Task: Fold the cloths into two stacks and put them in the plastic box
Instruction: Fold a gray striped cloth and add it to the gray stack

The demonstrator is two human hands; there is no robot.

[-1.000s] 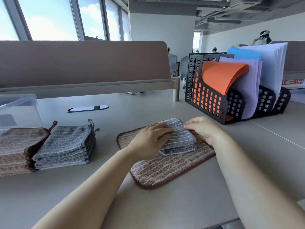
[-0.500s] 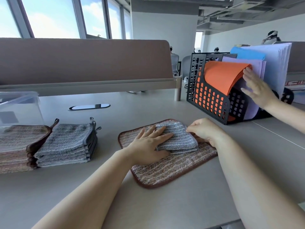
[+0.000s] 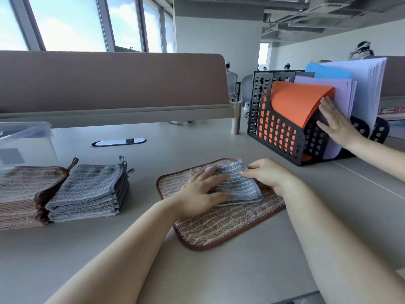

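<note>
On the brown cloth point(image 3: 219, 229) we press the folded grey cloth point(image 3: 241, 185) with our left hand point(image 3: 197, 194), fingers point(image 3: 208, 175) straight, while our right hand point(image 3: 269, 176) pinches its far edge; the grey stack point(image 3: 87, 189) lies well left, nearer that left hand.

Tall windows point(image 3: 65, 23) at the back left show bright, cloudy sky, and daylight fills the room. A brown partition screen point(image 3: 109, 82) stands along the far edge of the beige surface point(image 3: 219, 270). Beyond it are a white wall point(image 3: 217, 40) and exposed ceiling ducts point(image 3: 317, 16).
</note>
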